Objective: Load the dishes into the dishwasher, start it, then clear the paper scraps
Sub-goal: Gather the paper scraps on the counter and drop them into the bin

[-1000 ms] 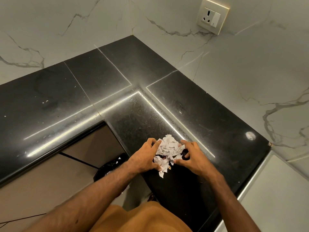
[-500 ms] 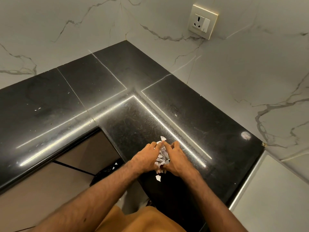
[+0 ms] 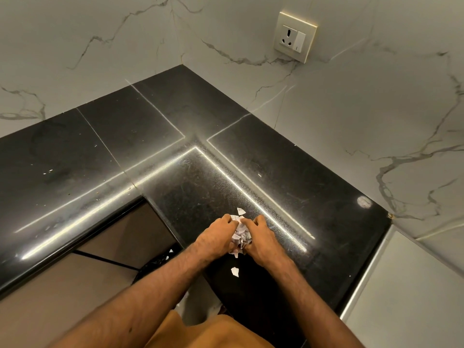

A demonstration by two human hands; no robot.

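**A:** Where are the paper scraps (image 3: 241,236)?

**B:** They are bunched into a crumpled wad, squeezed between both hands and low against the counter (image 3: 313,197). The left hand (image 3: 216,238) closes on it from one side with its fingers curled round the paper. The right hand (image 3: 262,241) does the same from the other side. Their fingertips nearly meet over the top, and a few torn edges poke out below, toward the wrists.

**A:** So both hands are grasping the wad?

**B:** Yes, each is clenched around it, knuckles up.

**A:** Is anything outside the grip?

**B:** Two pieces. The far scrap (image 3: 240,210) lies on the counter just beyond the fingertips, not touching them. The near scrap (image 3: 234,272) shows on the wrist side, between the two forearms. I cannot tell whether it rests on the surface or is in the air.

**A:** And around the hands?

**B:** Black polished stone, scratched and glossy, spreads out beyond and to either side of the hands. Past it rises a white veined wall (image 3: 351,109). A socket (image 3: 295,37) with a switch is set in the wall, well beyond the right hand. Under the counter edge, beside the left forearm, sits something dark that is too dim to name.
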